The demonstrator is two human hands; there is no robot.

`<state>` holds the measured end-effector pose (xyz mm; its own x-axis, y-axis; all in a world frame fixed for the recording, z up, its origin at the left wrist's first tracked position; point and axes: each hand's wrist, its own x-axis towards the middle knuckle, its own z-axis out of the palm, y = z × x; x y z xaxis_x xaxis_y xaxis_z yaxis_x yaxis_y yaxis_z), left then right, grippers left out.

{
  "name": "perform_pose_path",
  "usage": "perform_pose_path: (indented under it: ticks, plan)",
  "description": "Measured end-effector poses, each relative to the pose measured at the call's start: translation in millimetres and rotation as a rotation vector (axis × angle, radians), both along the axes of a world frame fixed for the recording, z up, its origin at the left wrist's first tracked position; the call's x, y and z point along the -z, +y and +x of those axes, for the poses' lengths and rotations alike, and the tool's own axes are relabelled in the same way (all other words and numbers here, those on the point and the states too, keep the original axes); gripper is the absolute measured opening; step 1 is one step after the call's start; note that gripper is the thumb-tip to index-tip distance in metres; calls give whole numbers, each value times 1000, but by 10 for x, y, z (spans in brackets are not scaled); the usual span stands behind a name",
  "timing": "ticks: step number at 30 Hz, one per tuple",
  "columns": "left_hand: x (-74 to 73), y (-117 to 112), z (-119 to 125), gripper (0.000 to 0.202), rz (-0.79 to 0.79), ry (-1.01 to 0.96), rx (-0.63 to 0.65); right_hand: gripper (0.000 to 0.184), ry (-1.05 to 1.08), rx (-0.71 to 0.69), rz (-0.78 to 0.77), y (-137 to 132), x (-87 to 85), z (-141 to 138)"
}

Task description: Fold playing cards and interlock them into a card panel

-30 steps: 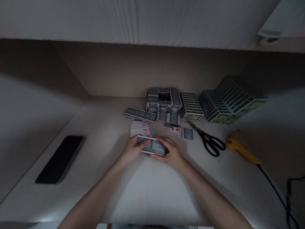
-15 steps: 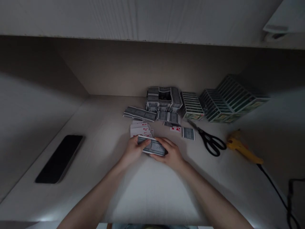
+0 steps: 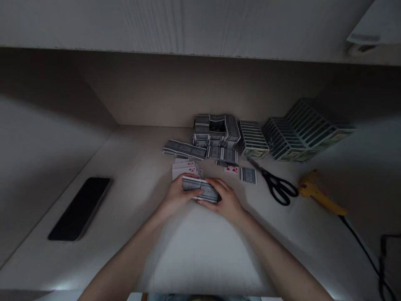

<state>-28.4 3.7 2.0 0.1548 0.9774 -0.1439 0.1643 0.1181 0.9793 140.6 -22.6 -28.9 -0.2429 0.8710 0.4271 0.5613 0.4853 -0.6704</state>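
Between my two hands is a piece made of playing cards, its patterned blue-grey back facing up. My left hand grips its left end, the thumb lying across the top. On the right end, my right hand closes with the fingers on the far edge and near edge. Just beyond the left hand lie loose face-up playing cards with red hearts. A face-up heart card and a face-down card rest past the right hand.
Behind stand a card-built box with an opening, a stack of card strips and slatted card structures. Black scissors and a yellow glue gun with a cord lie right. A phone lies left. A shelf edge overhangs.
My left thumb has slid rightward across the top of the card piece, and my left hand has shifted slightly. The right hand keeps its hold.
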Motion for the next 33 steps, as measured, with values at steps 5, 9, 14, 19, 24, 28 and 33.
perform_pose_path:
  ticks: [5,9,14,19,24,28,33]
  plan:
    - [-40,55,-68,40,-45,-92,-143,88,86,42,-45,7,18,-8]
    - [-7,203,-263,42,38,-185,-379,67,83,55,-53,11,5,-11]
    - [72,328,-395,41,79,-231,-503,57,-185,-281,12,-22,-67,-46]
    - [83,314,-356,45,59,-214,-462,52,-237,-224,17,-16,-24,-52]
    - [93,290,-329,44,76,-183,-397,62,-257,-201,4,7,14,-91]
    - [126,290,-319,41,83,-144,-409,58,-256,-124,-20,12,9,-134]
    - [140,282,-291,42,96,-82,-418,52,-190,-89,-48,8,2,-143]
